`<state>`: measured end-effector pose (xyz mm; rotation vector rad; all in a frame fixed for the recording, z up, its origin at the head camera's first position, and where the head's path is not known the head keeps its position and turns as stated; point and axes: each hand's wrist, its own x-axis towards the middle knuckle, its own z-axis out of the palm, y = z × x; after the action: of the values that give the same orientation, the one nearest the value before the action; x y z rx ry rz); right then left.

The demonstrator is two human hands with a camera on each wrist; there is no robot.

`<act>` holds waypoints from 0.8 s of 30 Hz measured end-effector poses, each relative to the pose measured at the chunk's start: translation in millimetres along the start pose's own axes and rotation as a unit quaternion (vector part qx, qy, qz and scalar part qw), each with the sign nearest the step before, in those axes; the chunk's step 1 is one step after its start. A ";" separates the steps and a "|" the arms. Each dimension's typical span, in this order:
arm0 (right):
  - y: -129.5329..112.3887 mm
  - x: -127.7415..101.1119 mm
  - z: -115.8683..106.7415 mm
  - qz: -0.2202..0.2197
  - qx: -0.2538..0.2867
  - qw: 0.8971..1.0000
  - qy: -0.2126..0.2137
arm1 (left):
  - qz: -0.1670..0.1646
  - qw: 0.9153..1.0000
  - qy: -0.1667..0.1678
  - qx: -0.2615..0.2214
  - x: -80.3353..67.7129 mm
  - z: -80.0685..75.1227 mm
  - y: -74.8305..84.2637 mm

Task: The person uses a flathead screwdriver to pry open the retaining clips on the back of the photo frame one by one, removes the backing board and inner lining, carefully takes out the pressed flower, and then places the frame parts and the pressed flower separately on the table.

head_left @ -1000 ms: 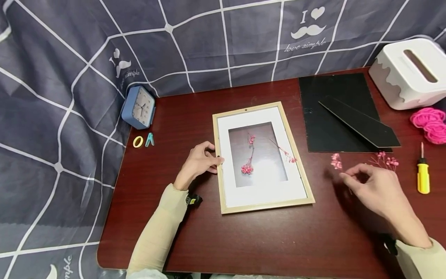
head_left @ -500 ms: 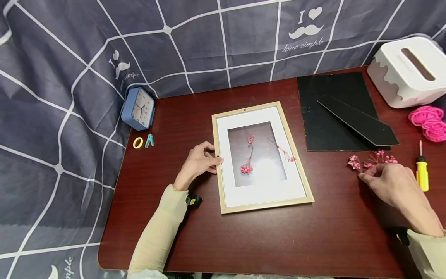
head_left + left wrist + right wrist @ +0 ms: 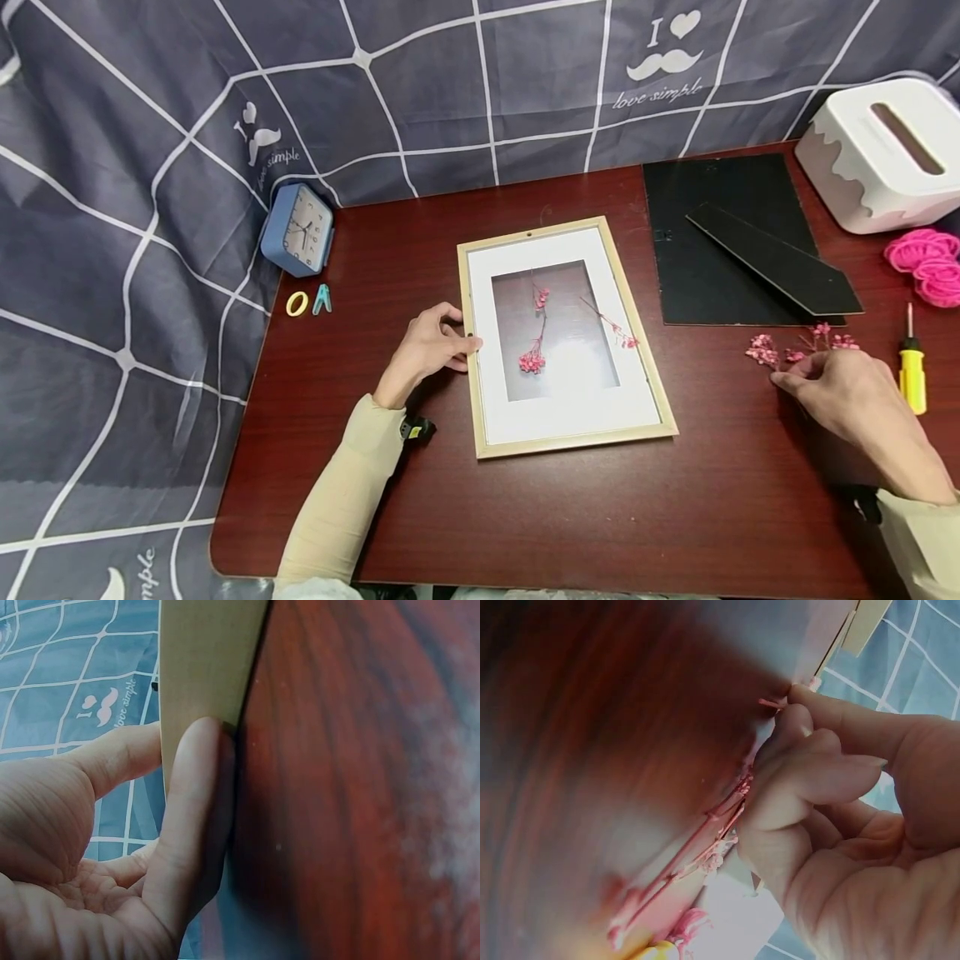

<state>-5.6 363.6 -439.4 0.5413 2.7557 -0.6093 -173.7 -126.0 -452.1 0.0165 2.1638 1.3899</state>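
A light wooden picture frame (image 3: 577,437) with a white mat lies flat on the table. My left hand (image 3: 429,342) grips its left edge, thumb over the top; in the left wrist view a finger lies along the frame's side (image 3: 210,660). Inside the mat's window is one pink flower sprig (image 3: 532,360), and another sprig (image 3: 621,337) crosses the window's right edge. To the right of the frame, my right hand (image 3: 847,396) pinches a small pink flower sprig (image 3: 761,350) by its stem. More pink sprigs (image 3: 823,337) lie just beyond that hand, partly hidden by it.
Behind the right hand lies a black backing board (image 3: 720,292) with its stand leg. A yellow screwdriver (image 3: 912,379), pink yarn (image 3: 933,267) and a white tissue box (image 3: 885,167) are at the right. A blue alarm clock (image 3: 298,232) stands at the back left.
My right hand has moved right with its sprig, close to the sprigs lying there, and has stayed about there for the last half second. My left hand keeps its place on the frame.
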 end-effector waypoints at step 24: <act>-120.1 44.3 -4.8 -0.371 0.005 0.924 0.095 | -0.004 1.000 -0.004 -0.007 -0.2 -1.5 0.1</act>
<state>-95.4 277.8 -407.9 -0.5150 3.1036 -0.7477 -174.2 -127.2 -451.6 0.0080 2.1461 1.3989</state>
